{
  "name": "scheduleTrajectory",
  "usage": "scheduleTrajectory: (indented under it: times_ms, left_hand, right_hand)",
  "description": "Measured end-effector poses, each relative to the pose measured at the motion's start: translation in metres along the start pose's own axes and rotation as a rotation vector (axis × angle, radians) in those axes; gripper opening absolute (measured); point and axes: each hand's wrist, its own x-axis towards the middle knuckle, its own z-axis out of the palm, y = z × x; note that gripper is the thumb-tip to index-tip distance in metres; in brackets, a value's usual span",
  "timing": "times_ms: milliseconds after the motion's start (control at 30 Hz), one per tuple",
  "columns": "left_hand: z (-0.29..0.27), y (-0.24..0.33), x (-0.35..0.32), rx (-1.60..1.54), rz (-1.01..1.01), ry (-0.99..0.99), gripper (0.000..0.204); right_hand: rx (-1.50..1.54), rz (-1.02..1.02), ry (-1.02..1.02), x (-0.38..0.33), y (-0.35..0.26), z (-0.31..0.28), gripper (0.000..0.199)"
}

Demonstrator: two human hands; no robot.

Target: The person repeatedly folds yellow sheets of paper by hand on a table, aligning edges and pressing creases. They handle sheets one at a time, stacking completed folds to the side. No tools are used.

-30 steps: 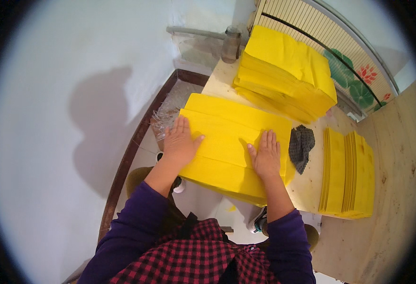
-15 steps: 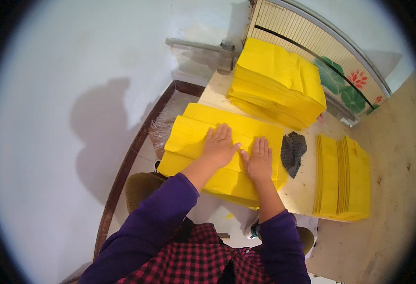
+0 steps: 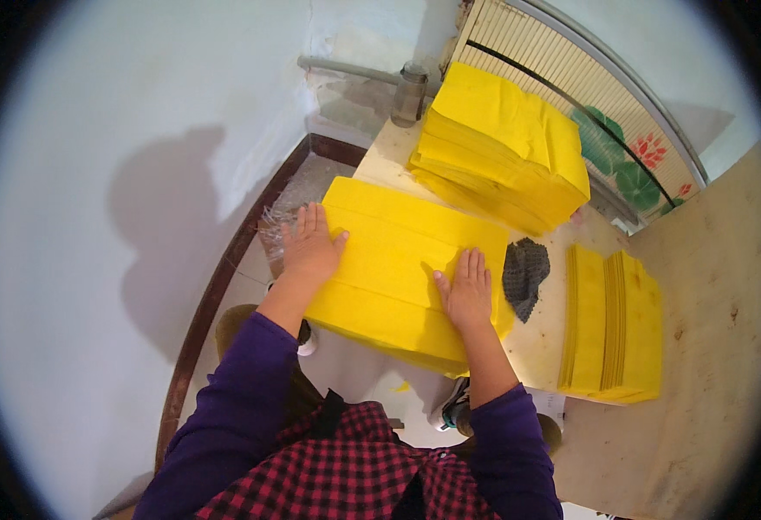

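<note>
A folded stack of yellow sheets (image 3: 398,260) lies on the near left part of a wooden table (image 3: 710,347), overhanging its left edge. My left hand (image 3: 309,244) rests flat on the stack's left end, fingers spread. My right hand (image 3: 465,290) presses flat on its right part, beside a dark mesh cloth (image 3: 523,273). Neither hand grips anything.
A tall pile of yellow sheets (image 3: 502,147) stands at the back of the table. A lower pile of folded yellow sheets (image 3: 610,325) lies at the right. A grey jar (image 3: 408,95) stands near the wall. A slatted panel with flower print (image 3: 606,130) leans behind.
Both hands were close together at the stack's middle half a second ago. They have now slid apart, the left to the left end and the right toward the right side.
</note>
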Motion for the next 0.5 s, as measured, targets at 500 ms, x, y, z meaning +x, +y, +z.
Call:
scheduleTrajectory:
  times_ms: [500]
  left_hand:
    - [0.0,-0.004,-0.003,-0.072,0.013,0.052,0.072]
  right_hand:
    - [0.032,-0.172,-0.015,0.005,-0.006,0.01,0.079]
